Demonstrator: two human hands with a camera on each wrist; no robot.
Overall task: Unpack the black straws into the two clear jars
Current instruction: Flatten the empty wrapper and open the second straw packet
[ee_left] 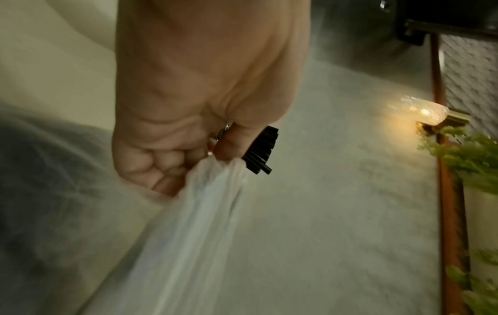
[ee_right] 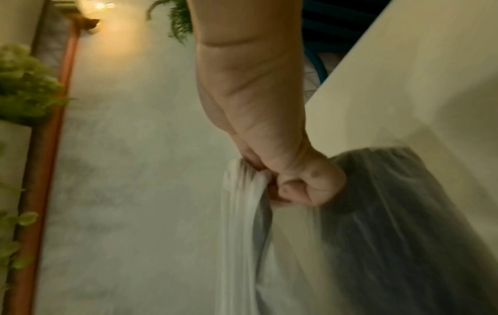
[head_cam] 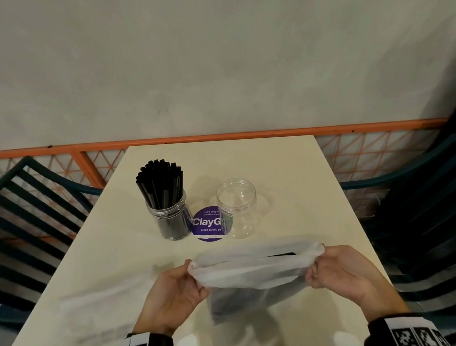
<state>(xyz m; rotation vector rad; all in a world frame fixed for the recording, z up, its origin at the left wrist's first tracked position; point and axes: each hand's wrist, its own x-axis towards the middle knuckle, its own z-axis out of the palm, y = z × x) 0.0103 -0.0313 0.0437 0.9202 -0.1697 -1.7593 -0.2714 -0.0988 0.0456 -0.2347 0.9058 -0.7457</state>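
Observation:
A translucent plastic bag (head_cam: 256,266) hangs over the near middle of the cream table (head_cam: 113,271), its mouth stretched wide. My left hand (head_cam: 177,289) grips the bag's left rim and my right hand (head_cam: 337,271) grips the right rim. Dark straws show dimly through the bag's lower part (head_cam: 236,302). Farther back, a clear jar (head_cam: 171,217) stands packed with black straws (head_cam: 161,182). To its right stands a second clear jar (head_cam: 237,208), empty. In the left wrist view my curled fingers (ee_left: 161,157) pinch the bag (ee_left: 205,202). The right wrist view shows the fist (ee_right: 301,181) clenched on bunched plastic (ee_right: 245,202).
A round purple sticker (head_cam: 205,223) lies on the table between the jars. Dark green slatted chairs stand at the left (head_cam: 21,213) and right (head_cam: 429,206). An orange lattice rail (head_cam: 217,137) runs along the table's far edge, with a grey wall behind.

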